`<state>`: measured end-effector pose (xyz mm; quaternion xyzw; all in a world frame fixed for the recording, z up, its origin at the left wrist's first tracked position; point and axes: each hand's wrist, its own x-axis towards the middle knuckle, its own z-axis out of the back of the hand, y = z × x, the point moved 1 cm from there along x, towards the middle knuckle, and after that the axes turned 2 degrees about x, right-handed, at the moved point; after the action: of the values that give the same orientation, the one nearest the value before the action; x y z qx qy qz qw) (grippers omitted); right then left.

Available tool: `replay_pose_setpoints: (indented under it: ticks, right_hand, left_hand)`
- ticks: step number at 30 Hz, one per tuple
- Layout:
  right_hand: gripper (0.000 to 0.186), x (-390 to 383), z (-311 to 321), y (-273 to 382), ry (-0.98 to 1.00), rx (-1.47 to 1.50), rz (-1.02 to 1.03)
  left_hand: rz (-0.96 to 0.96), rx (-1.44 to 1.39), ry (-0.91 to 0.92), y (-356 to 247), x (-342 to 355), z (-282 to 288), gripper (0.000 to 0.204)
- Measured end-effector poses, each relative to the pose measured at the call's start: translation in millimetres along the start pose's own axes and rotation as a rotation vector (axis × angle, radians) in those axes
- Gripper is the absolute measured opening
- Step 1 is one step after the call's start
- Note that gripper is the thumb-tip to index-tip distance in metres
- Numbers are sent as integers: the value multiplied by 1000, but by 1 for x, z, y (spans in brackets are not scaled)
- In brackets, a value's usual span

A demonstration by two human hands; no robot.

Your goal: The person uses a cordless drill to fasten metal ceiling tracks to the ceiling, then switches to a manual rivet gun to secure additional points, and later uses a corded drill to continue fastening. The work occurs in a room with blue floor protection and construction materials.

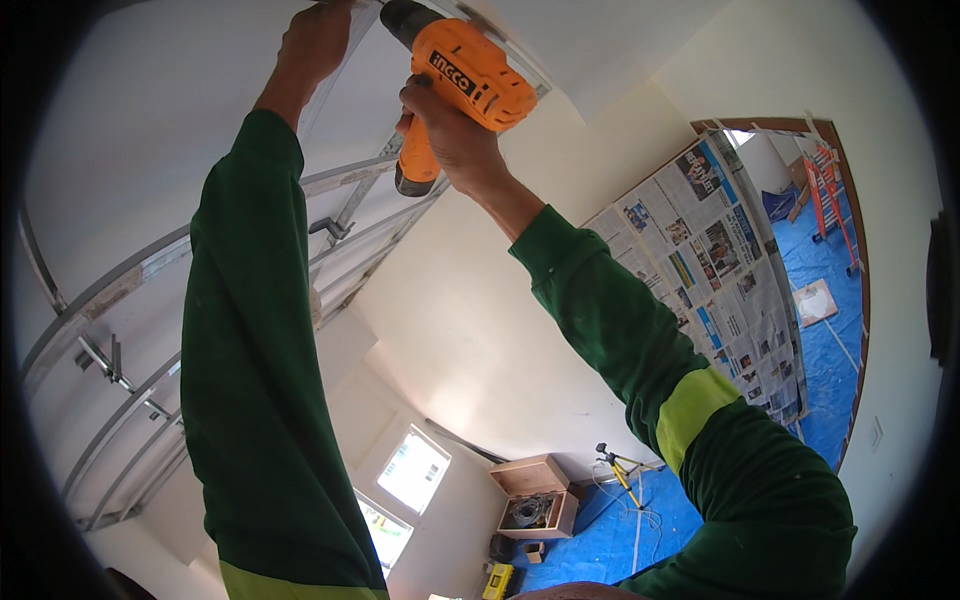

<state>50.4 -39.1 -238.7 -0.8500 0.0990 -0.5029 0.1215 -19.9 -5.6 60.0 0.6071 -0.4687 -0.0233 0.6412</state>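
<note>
Both my arms, in dark green sleeves, reach overhead to the ceiling framing. An orange and black cordless drill (470,75) is in my right hand (450,130), whose fingers wrap round its grip. Its black chuck points up and left toward a metal strip at the top edge. Close to that chuck is my left hand (312,45), its fingers curled and partly cut off by the top of the picture. What they pinch cannot be made out. Thin metal ceiling channels (345,178) run past both hands.
More channels with small metal clips (105,360) span the ceiling at left. A newspaper-covered door (710,250) stands in a doorway at right, with an orange ladder (828,190) beyond. Blue sheeting (660,500), an open wooden box (535,500) and a yellow tripod (625,475) are below.
</note>
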Motion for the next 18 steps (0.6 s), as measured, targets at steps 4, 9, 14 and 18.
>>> replay_pose_setpoints:
  ticks: [4, 9, 14, 18]
  right_hand:
    - [9, 0, -2, -1, -7, 10, -10]
    - [9, 0, -2, 1, -37, 49, -43]
    - [5, 0, -2, 3, -12, 55, -33]
    - [4, 1, -3, 4, -4, 69, -8]
  left_hand:
    - [144, -143, -11, 15, 3, -19, 41]
    - [45, -42, 3, 6, 7, -6, 46]
    - [309, -432, -61, -28, -8, 22, 57]
    - [331, -502, -77, -46, -14, 39, 59]
